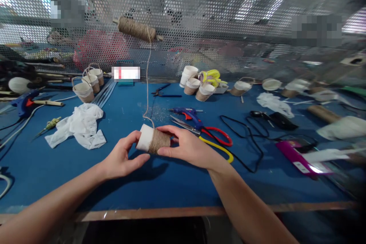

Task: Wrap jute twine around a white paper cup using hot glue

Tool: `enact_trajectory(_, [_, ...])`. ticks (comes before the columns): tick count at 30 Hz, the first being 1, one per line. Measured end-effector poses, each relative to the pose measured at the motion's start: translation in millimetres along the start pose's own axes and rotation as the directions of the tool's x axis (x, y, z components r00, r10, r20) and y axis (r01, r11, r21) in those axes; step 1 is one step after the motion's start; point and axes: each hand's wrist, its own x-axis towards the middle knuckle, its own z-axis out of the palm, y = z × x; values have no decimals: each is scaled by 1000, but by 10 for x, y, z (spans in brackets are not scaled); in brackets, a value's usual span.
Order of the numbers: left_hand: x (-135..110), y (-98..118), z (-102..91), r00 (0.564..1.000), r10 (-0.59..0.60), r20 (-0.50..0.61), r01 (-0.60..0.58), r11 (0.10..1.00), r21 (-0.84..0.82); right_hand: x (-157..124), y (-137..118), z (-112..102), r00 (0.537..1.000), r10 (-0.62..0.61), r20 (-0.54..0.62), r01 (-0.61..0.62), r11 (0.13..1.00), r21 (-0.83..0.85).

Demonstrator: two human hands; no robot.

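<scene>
A white paper cup, tilted on its side, is held over the blue table between my two hands. Brown twine wraps the right part of its wall. My right hand grips the twine-wrapped end between thumb and fingers. At the white end, the fingers and thumb of my left hand curve around the cup. A strand climbs from the cup to a twine spool on the mesh panel. Just beyond my right hand lie scissors with red and yellow handles and a blue glue gun.
Crumpled white cloth lies left, near a second glue gun. Twine-wrapped cups with handles stand behind it. Pliers and more cups sit along the back. A black cable and purple packet are right.
</scene>
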Motion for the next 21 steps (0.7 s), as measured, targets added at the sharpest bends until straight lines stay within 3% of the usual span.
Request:
enact_trajectory(3, [26, 13, 13, 993, -107, -47, 106, 994, -34, -15, 6, 74, 991, -79, -110, 59, 982, -178])
enact_trajectory(6, [54, 28, 37, 978, -186, -92, 178, 980, -91, -15, 48, 155, 975, -159, -153, 124, 969, -215])
enact_trajectory(21, [67, -27, 56, 963, -241, -124, 222, 963, -149, -15, 172, 281, 961, -231, -152, 183, 943, -277])
